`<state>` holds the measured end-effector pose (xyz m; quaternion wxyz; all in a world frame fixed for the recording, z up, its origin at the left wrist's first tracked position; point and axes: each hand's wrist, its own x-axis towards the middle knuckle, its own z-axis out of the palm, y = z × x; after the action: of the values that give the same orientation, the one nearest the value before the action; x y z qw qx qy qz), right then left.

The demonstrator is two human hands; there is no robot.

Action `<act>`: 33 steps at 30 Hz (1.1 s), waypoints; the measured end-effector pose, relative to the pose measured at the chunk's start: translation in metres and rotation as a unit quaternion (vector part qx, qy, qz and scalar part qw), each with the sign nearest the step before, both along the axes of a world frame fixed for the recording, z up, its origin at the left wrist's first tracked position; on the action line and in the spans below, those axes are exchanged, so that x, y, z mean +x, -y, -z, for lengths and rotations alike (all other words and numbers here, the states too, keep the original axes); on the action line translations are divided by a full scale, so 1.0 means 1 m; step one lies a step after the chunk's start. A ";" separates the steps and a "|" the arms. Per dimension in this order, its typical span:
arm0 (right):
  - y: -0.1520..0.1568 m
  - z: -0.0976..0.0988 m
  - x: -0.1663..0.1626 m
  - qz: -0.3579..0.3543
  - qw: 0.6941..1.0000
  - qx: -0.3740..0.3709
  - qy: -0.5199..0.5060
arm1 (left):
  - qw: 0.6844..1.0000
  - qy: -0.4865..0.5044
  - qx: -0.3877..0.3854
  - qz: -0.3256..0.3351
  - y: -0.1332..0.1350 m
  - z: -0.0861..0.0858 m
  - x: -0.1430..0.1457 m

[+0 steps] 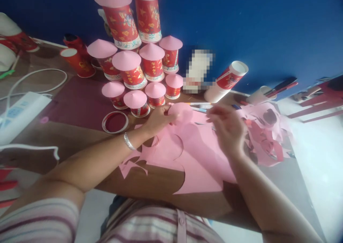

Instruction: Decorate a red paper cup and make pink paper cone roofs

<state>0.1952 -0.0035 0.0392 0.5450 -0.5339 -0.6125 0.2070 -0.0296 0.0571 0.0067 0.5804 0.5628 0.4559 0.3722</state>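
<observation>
My left hand pinches a small pink paper disc by its left edge, thumb in front. To the right, my right hand hovers over the paper with its fingers curled inward. Motion blurs those fingers, so whether they hold anything does not show. Below both hands lies a large pink paper sheet with round cut-outs along its edge. A dark blade-like tip rests on the paper between the hands. Behind stand several red paper cups with pink cone tops, such as a small cup near my left hand.
A round lid lies left of the hands. Pink paper scraps pile up at the right. A tilted red-and-white cup stack and a pen cup stand behind. A white power strip with cables occupies the left, before the blue wall.
</observation>
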 end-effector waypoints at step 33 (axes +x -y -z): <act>0.029 0.000 0.104 0.004 0.858 -0.162 0.487 | 0.997 0.069 -0.032 0.004 -0.006 0.005 -0.004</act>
<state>0.2990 -0.0326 0.0389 0.0841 -0.6497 -0.7554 0.0148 -0.0338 0.0632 0.0019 0.6293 0.5192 0.4242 0.3929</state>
